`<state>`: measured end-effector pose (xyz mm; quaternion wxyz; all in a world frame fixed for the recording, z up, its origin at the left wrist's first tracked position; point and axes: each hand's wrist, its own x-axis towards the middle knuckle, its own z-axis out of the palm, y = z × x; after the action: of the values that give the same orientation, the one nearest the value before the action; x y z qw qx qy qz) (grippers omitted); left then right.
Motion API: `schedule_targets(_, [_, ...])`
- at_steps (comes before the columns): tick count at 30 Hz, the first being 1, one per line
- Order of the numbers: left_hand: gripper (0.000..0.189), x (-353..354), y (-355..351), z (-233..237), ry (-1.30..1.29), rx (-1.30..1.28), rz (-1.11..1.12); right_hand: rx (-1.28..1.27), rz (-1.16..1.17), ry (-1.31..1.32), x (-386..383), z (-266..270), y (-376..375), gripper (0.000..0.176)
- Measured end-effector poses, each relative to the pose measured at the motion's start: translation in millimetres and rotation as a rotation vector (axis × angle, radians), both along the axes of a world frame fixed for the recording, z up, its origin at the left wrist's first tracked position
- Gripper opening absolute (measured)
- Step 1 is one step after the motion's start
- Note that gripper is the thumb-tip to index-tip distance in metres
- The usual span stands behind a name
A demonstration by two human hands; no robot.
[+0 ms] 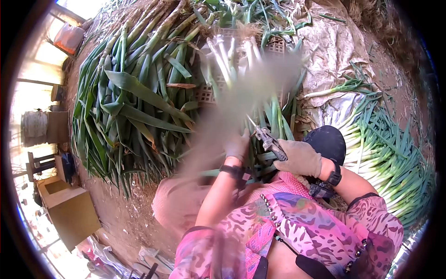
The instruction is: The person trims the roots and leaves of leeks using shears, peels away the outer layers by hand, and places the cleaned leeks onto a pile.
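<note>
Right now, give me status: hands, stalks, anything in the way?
Right hand: grip closed on tool. Left hand: down by stalks, grip unclear. Blur across view, veiling some stalks.

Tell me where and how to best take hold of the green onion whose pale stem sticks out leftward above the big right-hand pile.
I'd take the green onion by its pale stem, coming from above, on the left. That end lies uncovered on the crumpled sheet, while the leaves run right, in among other greens, and would likely tangle.
</note>
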<state>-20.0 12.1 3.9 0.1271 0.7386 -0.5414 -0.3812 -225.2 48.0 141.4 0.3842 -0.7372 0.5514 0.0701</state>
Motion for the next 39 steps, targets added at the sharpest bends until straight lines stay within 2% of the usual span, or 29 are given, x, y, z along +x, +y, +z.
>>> schedule_targets(5, [0.064, 4.2, 7.0, -7.2, 0.045, -0.111, -0.020, -0.101, -0.006, 0.012, 13.3, -29.7, -20.3, 0.047])
schedule_targets(7, [0.059, 9.8, 6.0, -5.9, 0.084, -0.103, -0.036, -0.148, -0.015, -0.008, 17.0, -42.0, -30.9, 0.047])
schedule_targets(10, [0.056, 15.8, 3.9, -6.4, 0.209, 0.038, -0.034, -0.165, -0.013, 0.001, 25.5, -46.7, -53.0, 0.046])
schedule_targets(11, [0.054, 16.6, 3.6, -15.9, 0.274, 0.096, -0.004, -0.107, -0.017, 0.025, 29.3, -45.9, -65.4, 0.047])
schedule_targets(14, [0.042, 14.8, 8.2, -37.9, 0.396, 0.062, 0.058, -0.253, 0.007, 0.008, 46.2, -64.1, -105.1, 0.042])
schedule_targets(16, [0.036, 15.4, 10.0, -32.0, 0.675, 0.096, 0.133, -0.332, 0.019, 0.012, 61.5, -76.1, -137.8, 0.042])
schedule_targets(17, [0.026, 13.4, 10.9, -18.2, 0.769, 0.076, 0.184, -0.346, 0.019, 0.023, 68.1, -77.7, -150.1, 0.042])
schedule_targets(20, [0.032, 11.3, 16.3, -21.7, 0.921, 0.140, 0.388, -0.345, 0.025, 0.062, 84.1, -78.1, -179.8, 0.042])
schedule_targets(22, [0.032, 15.8, 23.1, -30.1, 0.790, -0.038, 0.172, -0.333, 0.031, 0.079, 90.4, -77.6, -187.6, 0.042])
schedule_targets(25, [0.033, 13.8, 29.2, -37.4, 0.785, -0.240, 0.085, -0.316, 0.042, 0.100, 97.6, -77.6, -193.4, 0.042])
schedule_targets(27, [0.034, 12.4, 29.6, -43.5, 0.892, -0.168, 0.166, -0.310, 0.048, 0.107, 99.5, -77.6, -194.4, 0.042])
schedule_targets(29, [0.034, 12.1, 21.5, -44.5, 1.032, 0.094, 0.302, -0.305, 0.050, 0.119, 99.7, -81.3, -196.7, 0.041])
schedule_targets(32, [0.035, 12.8, 24.7, -49.2, 1.074, 0.106, 0.330, -0.294, 0.053, 0.126, 96.5, -84.4, -197.3, 0.041])
schedule_targets(37, [0.035, 12.2, 29.4, -60.8, 0.910, 0.041, 0.216, -0.290, 0.085, 0.144, 97.3, -69.5, -194.4, 0.041])
schedule_targets(39, [0.035, 7.2, 31.5, -36.5, 0.784, 0.025, 0.151, -0.288, 0.094, 0.160, 101.2, -65.1, -193.6, 0.040])
